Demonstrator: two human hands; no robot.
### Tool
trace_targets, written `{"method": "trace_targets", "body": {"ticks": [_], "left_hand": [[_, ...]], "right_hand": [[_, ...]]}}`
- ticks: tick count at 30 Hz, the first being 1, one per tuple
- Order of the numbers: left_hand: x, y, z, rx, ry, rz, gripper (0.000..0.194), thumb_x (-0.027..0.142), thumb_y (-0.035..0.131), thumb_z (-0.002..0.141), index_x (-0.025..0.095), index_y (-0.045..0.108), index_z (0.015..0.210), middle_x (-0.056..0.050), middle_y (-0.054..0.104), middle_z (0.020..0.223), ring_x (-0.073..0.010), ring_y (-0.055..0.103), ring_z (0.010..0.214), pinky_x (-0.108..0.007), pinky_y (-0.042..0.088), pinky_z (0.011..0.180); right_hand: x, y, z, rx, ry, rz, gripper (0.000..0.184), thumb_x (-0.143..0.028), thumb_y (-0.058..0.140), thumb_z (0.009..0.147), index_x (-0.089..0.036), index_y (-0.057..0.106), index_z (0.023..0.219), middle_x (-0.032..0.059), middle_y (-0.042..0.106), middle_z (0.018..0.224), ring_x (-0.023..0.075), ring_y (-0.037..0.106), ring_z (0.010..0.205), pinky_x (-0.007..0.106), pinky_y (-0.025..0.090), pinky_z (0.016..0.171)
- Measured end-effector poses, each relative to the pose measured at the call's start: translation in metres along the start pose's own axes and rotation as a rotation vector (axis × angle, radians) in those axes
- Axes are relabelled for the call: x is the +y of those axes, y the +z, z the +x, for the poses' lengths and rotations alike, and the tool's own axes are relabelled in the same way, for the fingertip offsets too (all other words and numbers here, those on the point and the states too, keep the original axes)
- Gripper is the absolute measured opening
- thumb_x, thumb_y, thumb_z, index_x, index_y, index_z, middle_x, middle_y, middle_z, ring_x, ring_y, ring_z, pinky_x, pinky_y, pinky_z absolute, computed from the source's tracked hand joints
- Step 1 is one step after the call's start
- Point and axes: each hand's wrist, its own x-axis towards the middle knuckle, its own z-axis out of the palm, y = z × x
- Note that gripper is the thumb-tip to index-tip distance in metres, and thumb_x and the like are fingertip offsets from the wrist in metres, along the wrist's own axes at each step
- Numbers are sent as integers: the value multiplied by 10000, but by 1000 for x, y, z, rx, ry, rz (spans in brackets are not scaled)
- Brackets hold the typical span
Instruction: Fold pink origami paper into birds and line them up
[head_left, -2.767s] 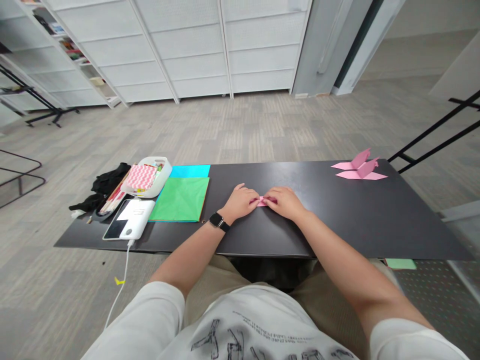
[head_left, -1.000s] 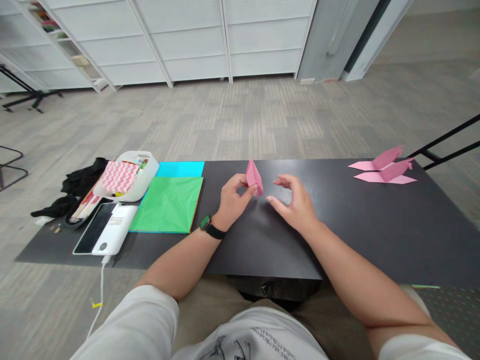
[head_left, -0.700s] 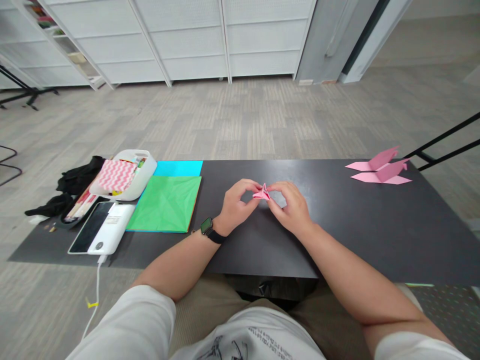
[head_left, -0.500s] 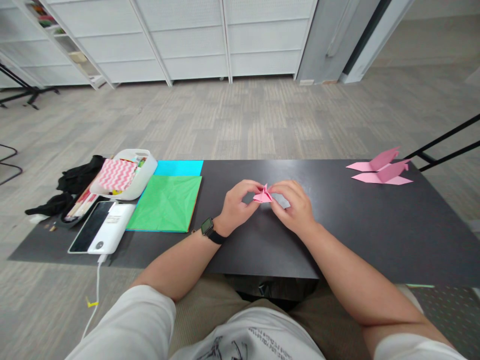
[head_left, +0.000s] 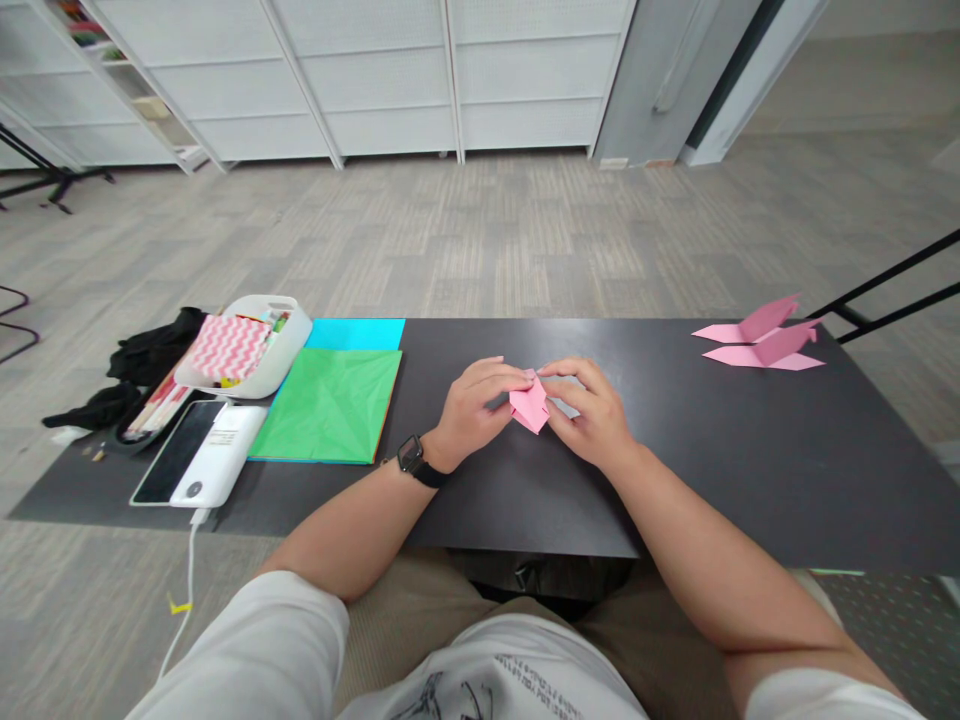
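Between my two hands is a small piece of folded pink paper [head_left: 530,406], held just over the dark table [head_left: 480,500]. My left hand [head_left: 477,405] pinches it from the left, fingers over its upper edge; a black watch is on that wrist. My right hand [head_left: 589,412] grips its right side between thumb and fingers. The fingers hide part of the upper folds. Two folded pink paper birds [head_left: 780,348] rest at the table's far right.
On the left lie a stack of green paper [head_left: 330,405] over blue sheets [head_left: 360,332], a white basket [head_left: 289,350] with a pink zigzag-patterned item, a phone [head_left: 180,452] beside a white power bank [head_left: 219,460] with a cable, and black cloth [head_left: 157,345].
The folded pink paper has turned in my hands, so a broader, flatter face now shows toward me. My left fingers have shifted over its top.
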Motion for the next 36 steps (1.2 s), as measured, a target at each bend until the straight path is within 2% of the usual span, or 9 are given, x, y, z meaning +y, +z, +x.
{"method": "trace_targets", "body": {"ticks": [3, 8, 13, 15, 20, 24, 31, 33, 36], "left_hand": [[0, 0, 1, 14, 44, -17, 149, 238, 763, 995, 262, 781, 1141, -51, 836, 1159, -196, 784, 1119, -456, 579, 1129], [0, 0, 1, 2, -8, -14, 74, 279, 758, 1003, 263, 803, 1060, -53, 827, 1106, -184, 779, 1047, -426, 607, 1063], [3, 0, 2, -9, -45, -25, 61, 277, 748, 1011, 237, 781, 1043, -26, 830, 1010, -174, 780, 976, -458, 588, 1120], [4, -1, 3, -10, -45, -36, 72, 283, 754, 1006, 230, 777, 1049, -27, 832, 1006, -177, 783, 971, -467, 590, 1128], [3, -3, 4, 8, 11, -17, 40, 250, 761, 997, 239, 781, 1030, -26, 839, 1012, -174, 785, 960, -470, 589, 1123], [4, -4, 3, 5, -3, 37, 49, 277, 749, 1004, 257, 793, 993, -15, 836, 952, -172, 786, 905, -471, 580, 1111], [11, -6, 4, -23, 0, 25, 121, 339, 717, 1026, 257, 795, 984, 0, 829, 909, -155, 771, 851, -465, 536, 1161], [15, -7, 4, -22, -11, 9, 151, 358, 710, 1033, 253, 790, 961, 3, 822, 889, -153, 764, 839, -465, 533, 1165], [18, -8, 5, -34, -95, -11, 253, 430, 700, 1040, 232, 769, 899, -9, 805, 847, -165, 753, 822, -476, 550, 1153]], "right_hand": [[0, 0, -1, 2, 12, 20, 227, -174, 665, 988, -309, 728, 1161, 73, 768, 1174, 271, 737, 1093, 483, 600, 935], [1, 2, -3, 10, 43, 17, 416, -197, 670, 1000, -302, 623, 1400, 104, 770, 1273, 300, 721, 1201, 534, 582, 1021], [4, 0, -2, -11, 14, 1, 195, -195, 668, 1012, -300, 726, 1166, 54, 799, 1047, 267, 741, 996, 494, 582, 936], [4, -1, -2, -6, 12, 2, 165, -188, 661, 1012, -294, 735, 1115, 51, 791, 1018, 263, 729, 974, 486, 576, 916], [2, -1, -1, 8, -1, 10, 187, -168, 652, 1007, -291, 730, 1125, 53, 782, 1016, 258, 712, 961, 471, 564, 885], [1, -2, 0, 0, -14, 26, 193, -202, 699, 984, -294, 738, 1148, 56, 785, 1034, 260, 719, 959, 469, 566, 879], [0, -3, 0, 31, -45, 59, 117, -214, 672, 987, -282, 743, 1051, 41, 778, 933, 242, 724, 865, 479, 575, 879], [-4, -3, 1, 25, -20, 80, 91, -238, 663, 992, -283, 738, 1016, 38, 775, 900, 241, 726, 832, 477, 582, 853], [-10, -3, 2, 4, 101, 123, 85, -290, 658, 1008, -287, 733, 969, 36, 773, 868, 236, 725, 798, 447, 590, 792]]}}
